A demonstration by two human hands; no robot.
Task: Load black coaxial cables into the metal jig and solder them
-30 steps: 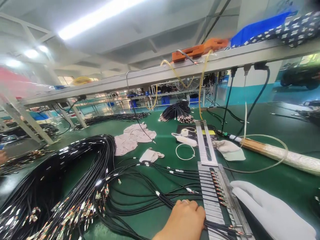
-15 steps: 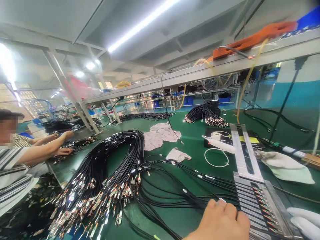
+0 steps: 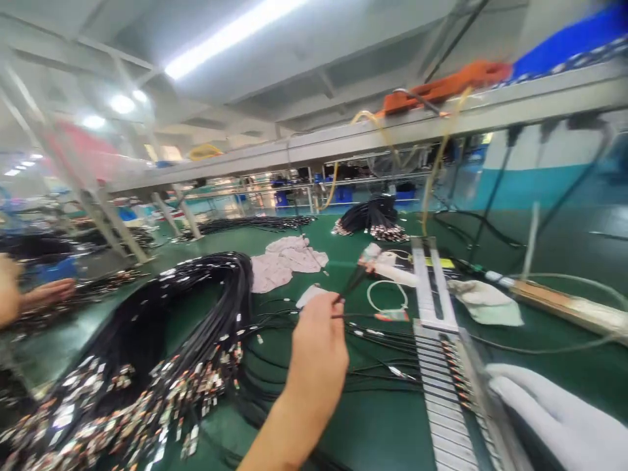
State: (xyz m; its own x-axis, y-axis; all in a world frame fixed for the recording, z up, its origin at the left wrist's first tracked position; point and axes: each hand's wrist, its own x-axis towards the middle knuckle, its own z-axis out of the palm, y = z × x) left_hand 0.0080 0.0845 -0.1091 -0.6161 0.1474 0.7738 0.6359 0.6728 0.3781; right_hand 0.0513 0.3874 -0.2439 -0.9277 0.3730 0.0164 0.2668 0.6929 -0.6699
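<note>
Cables [image 3: 354, 281] are pinched in your bare left hand [image 3: 320, 347] mid-frame, 2 ends showing. You look partway along: cable tips [image 3: 455, 369] already line the upper slots of that metal jig [image 3: 449, 418] at lower right, lower slots look bare, and a big bundle [image 3: 235, 281] sits at left. Can't tell if your gloved right hand [image 3: 554, 409], beside the jig, grips anything.

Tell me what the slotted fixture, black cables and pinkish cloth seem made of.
Slotted fixture: probably bare metal, silvery with a dull sheen. Black cables: likely smooth plastic or rubber jackets, slightly glossy and evenly curved. Pinkish cloth: apparently soft, matte fabric, given its folds.
</note>
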